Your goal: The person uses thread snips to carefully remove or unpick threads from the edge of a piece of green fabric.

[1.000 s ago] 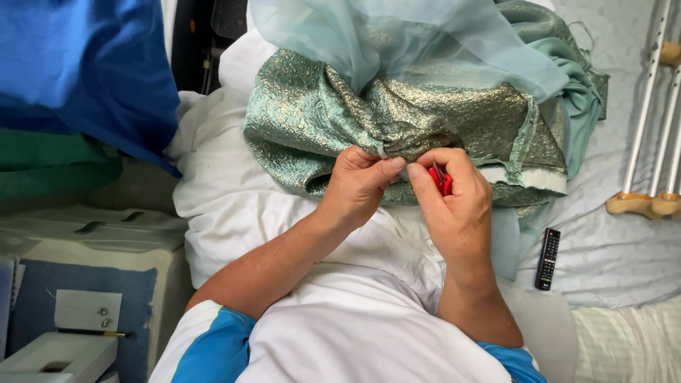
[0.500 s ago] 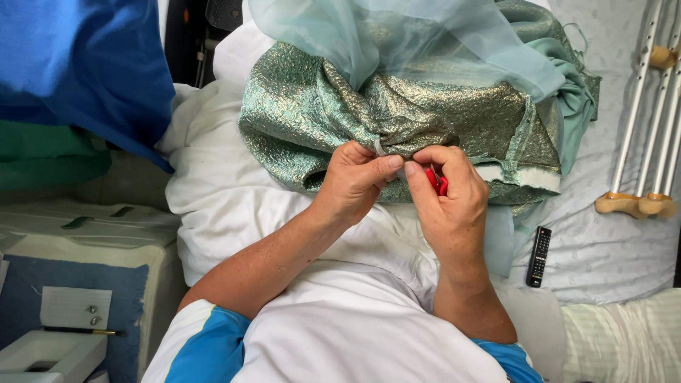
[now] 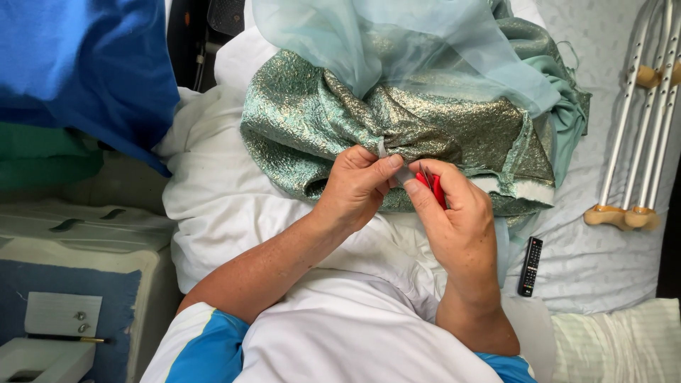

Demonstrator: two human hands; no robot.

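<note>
A bundle of shiny green-gold brocade fabric [image 3: 333, 120] lies on white bedding, with a sheer pale-blue veil [image 3: 425, 50] draped over its top. My left hand [image 3: 355, 186] pinches a small whitish strip at the fabric's lower edge between thumb and fingers. My right hand [image 3: 457, 220] is closed around a small red-handled tool [image 3: 434, 188] whose thin tip points at the spot that the left hand pinches. The two hands nearly touch. Most of the tool is hidden inside my fist.
White sheets [image 3: 213, 206] cover my lap. A blue cloth [image 3: 85, 64] hangs at upper left over green cloth. A black remote [image 3: 529, 266] lies at right, near a pair of crutches [image 3: 631, 142]. A white machine with a blue mat [image 3: 64, 312] is at lower left.
The hands stay together at the fabric's edge with only slight finger shifts. The view has drifted a little.
</note>
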